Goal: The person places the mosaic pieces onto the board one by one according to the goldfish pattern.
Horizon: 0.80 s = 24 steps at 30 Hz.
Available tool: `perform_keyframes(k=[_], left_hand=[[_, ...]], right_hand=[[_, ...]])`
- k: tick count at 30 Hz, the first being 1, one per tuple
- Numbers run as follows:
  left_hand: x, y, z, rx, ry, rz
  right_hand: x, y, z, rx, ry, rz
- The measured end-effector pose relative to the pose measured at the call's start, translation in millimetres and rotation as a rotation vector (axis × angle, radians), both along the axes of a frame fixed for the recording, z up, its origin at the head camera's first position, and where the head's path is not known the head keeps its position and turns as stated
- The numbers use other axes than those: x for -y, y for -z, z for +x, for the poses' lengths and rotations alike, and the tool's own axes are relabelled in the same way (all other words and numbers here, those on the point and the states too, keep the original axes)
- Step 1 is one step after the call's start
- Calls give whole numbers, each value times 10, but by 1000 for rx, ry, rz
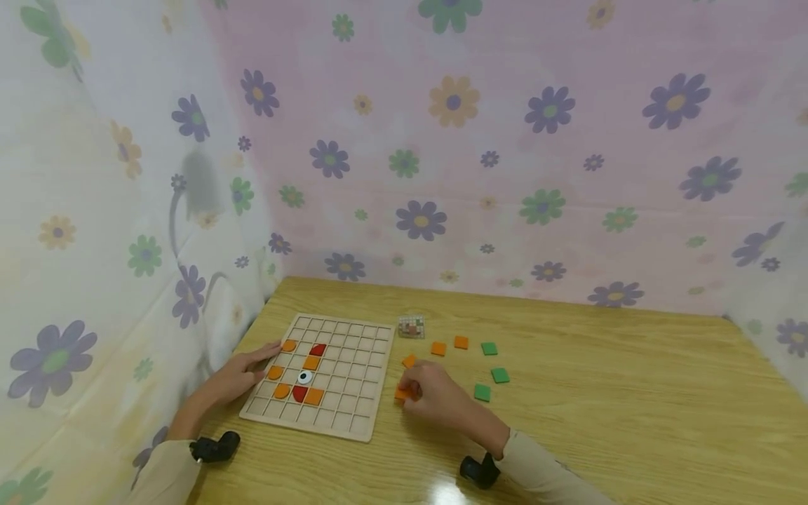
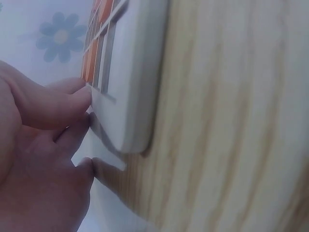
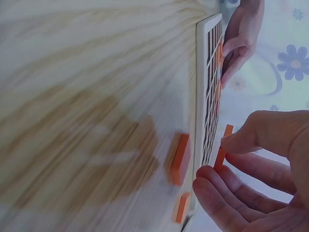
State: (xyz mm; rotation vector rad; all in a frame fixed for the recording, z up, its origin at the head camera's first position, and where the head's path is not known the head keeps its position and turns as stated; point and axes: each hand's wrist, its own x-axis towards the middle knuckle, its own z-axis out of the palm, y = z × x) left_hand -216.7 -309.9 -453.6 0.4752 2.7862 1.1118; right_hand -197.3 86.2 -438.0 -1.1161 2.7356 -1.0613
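Note:
My left hand (image 1: 233,379) rests with its fingertips at the left edge of the wooden grid board (image 1: 347,384). In the left wrist view, the left fingers (image 2: 72,104) touch the board's side near its corner. My right hand (image 1: 435,396) is just right of the board and pinches an orange tile (image 3: 223,147) between thumb and fingertips, raised off the table. Two more orange tiles lie below that hand, the closer one (image 3: 180,159) beside the board. On the board sit orange squares (image 1: 313,397), orange rounded pieces (image 1: 281,391), red pieces (image 1: 318,349) and an eye piece (image 1: 305,377).
A small patterned card (image 1: 412,326) lies by the board's far right corner. Loose orange tiles (image 1: 438,348) and green tiles (image 1: 489,348) are scattered to the right of the board. Flowered cloth (image 1: 454,175) hangs behind and at the sides of the wooden table (image 1: 600,393).

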Motion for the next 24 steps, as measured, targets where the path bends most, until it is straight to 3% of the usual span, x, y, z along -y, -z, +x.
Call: perform_keyframes(k=[9,18,24], left_hand=[[11,12,-12,17,4,7],[4,8,-1,22,1,19],[9,17,-11,16,3,11]], right_hand=[[263,-25,1,-37,-51,-61],[502,-86,-6,62,-53,-78],[674,-76,-36,62,-59,-73]])
